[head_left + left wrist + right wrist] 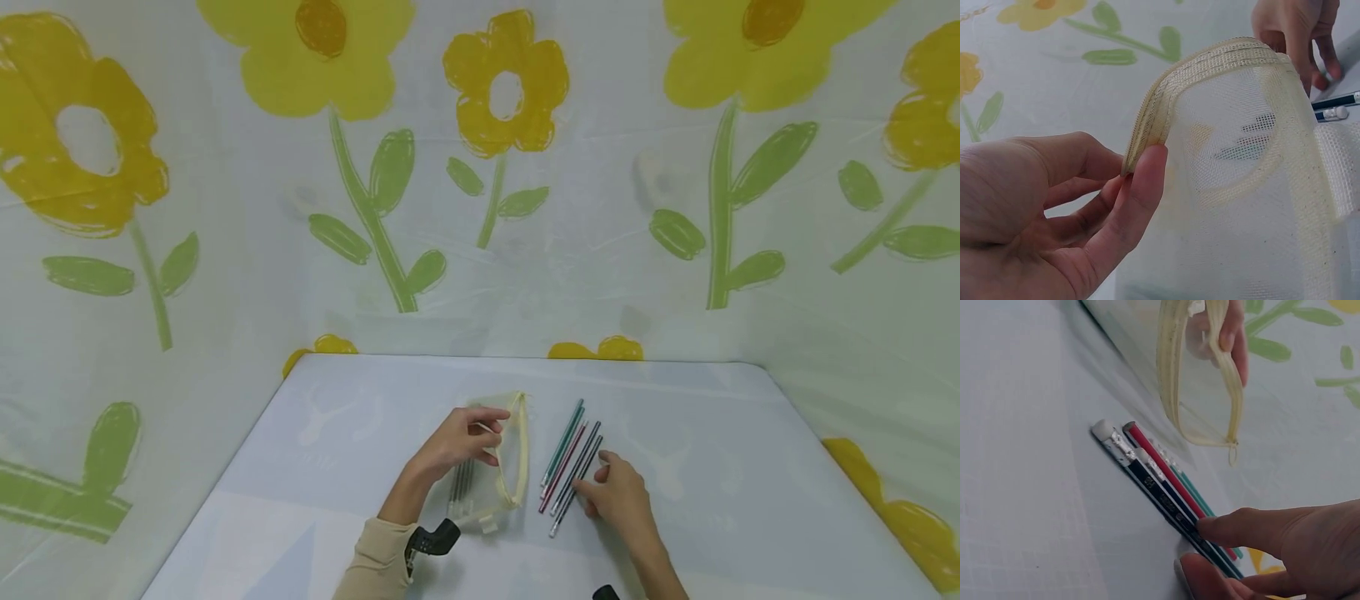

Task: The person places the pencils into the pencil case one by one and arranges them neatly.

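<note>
My left hand pinches the zipped edge of a pale, see-through mesh pouch between thumb and fingertips. The pouch's mouth gapes toward the right, and several thin sticks show dimly through its left side. Beside it on the table lie several pencils: teal ones, a red one and dark ones with white erasers. My right hand is over the rightmost dark pencil, the thumb tip right at its shaft and the index fingertip close on its other side, spread apart from the thumb.
A white table with faint printed patterns lies under everything. Behind and at the sides hangs a white cloth printed with yellow flowers and green leaves. A black wrist camera sits on the left wrist by a beige sleeve.
</note>
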{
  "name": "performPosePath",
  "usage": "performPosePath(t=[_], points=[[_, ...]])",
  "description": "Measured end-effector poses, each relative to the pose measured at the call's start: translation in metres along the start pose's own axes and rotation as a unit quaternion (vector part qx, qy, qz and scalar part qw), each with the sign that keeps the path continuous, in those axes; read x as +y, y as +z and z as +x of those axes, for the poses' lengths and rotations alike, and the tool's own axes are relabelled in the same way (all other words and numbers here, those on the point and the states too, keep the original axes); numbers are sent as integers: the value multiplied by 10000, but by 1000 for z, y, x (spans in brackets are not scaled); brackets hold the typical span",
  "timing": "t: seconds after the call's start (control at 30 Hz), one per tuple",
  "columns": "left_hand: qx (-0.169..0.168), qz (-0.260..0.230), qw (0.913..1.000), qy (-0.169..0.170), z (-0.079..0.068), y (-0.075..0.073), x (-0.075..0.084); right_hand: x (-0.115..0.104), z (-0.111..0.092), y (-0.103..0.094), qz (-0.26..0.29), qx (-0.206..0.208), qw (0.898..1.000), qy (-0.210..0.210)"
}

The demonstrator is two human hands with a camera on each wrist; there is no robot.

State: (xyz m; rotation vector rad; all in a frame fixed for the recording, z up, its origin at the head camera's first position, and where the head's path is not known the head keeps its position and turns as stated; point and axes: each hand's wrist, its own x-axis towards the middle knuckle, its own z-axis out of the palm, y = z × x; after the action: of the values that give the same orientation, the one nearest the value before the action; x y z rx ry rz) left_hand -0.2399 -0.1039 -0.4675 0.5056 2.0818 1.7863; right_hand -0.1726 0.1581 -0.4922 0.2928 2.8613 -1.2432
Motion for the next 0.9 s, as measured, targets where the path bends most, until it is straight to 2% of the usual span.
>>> performPosePath(t=[0.13, 0.47, 0.9], points=[[-8, 33, 10000, 19, 0, -1, -1, -4, 0, 3, -48, 74, 10000, -41], [-28, 26, 10000, 10, -1, 0, -1, -9, 5, 3, -582, 104, 9982, -72], [-35, 0, 10000, 31, -2, -2, 1, 1, 12, -13, -1092, 51, 9936, -284]])
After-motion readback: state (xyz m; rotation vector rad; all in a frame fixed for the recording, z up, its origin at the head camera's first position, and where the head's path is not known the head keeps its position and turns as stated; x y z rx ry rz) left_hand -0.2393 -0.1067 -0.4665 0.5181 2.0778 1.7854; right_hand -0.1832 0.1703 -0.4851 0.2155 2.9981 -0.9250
